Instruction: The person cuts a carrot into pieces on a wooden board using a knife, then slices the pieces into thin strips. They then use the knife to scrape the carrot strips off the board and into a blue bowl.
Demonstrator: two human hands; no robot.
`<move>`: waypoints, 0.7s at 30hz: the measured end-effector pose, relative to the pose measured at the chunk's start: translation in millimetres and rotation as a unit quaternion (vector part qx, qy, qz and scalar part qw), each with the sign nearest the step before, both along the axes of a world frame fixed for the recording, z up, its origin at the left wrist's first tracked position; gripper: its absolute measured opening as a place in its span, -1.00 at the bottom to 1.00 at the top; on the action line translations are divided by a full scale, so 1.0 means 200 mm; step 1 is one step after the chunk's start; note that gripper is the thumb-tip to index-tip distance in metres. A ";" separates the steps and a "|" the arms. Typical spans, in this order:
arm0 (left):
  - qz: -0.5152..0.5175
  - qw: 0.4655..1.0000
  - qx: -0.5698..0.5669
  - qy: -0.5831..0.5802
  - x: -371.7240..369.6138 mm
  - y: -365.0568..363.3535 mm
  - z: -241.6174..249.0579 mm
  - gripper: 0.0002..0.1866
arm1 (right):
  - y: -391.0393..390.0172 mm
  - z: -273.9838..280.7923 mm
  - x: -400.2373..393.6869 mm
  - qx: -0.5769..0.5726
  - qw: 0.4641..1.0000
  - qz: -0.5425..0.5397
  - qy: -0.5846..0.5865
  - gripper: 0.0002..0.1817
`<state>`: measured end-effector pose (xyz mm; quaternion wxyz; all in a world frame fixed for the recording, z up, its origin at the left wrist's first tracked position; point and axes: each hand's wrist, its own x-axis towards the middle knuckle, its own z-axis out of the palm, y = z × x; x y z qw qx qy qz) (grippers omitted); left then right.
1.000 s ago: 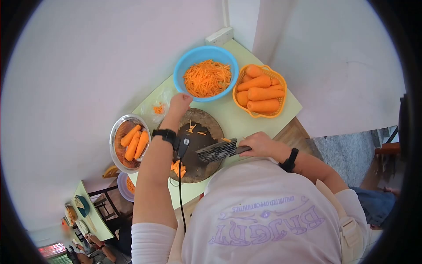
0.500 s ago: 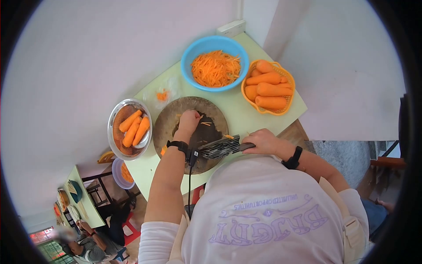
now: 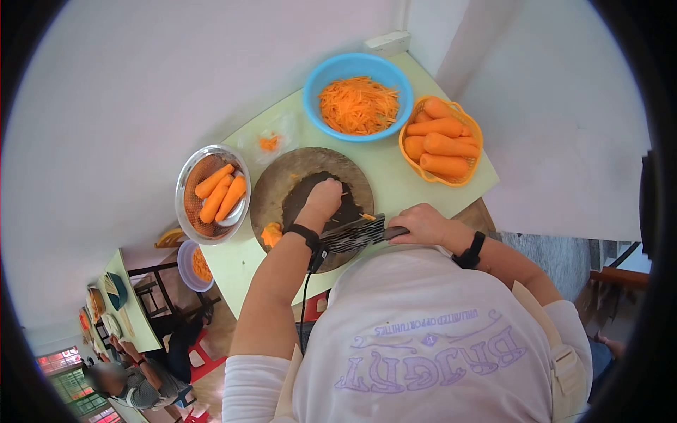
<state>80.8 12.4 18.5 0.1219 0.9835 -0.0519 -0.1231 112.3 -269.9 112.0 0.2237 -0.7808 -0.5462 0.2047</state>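
My right hand [image 3: 423, 224] grips the dark handle of a kitchen knife [image 3: 352, 235], whose broad patterned blade lies low over the near side of the round chopping board [image 3: 271, 185]. A carrot strip [image 3: 367, 216] sits at the blade's upper edge. My left hand [image 3: 324, 198] is closed over the board's dark wet middle, its fingertips pinched around carrot shreds [image 3: 344, 193] that barely show. A carrot chunk [image 3: 271, 234] rests at the board's left edge, beside my left forearm.
Beyond the board stands a blue basin [image 3: 310, 106] of shredded carrot, with a yellow basket [image 3: 465, 173] of whole carrots to its right. A metal bowl [image 3: 185, 220] with carrots and a plastic bag [image 3: 285, 134] lie left. Another person [image 3: 151, 384] sits lower left.
My left hand has moved right across the board, and the loose shreds by its fingers no longer lie in sight there. The knife and right hand stay nearly still. The view has shifted slightly.
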 end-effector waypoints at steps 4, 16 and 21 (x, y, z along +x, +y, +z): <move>0.052 0.998 -0.043 0.004 0.00 0.06 0.00 -0.85 | 0.00 0.03 0.01 0.006 1.000 0.006 0.010 -0.69; 0.323 0.938 -0.126 0.016 -0.26 0.23 0.04 -0.82 | -0.01 0.04 0.04 0.014 0.995 -0.082 0.057 -0.69; 0.276 0.961 0.020 -0.026 -0.23 0.12 -0.02 -0.86 | 0.00 0.06 0.06 0.034 0.986 -0.143 0.083 -0.69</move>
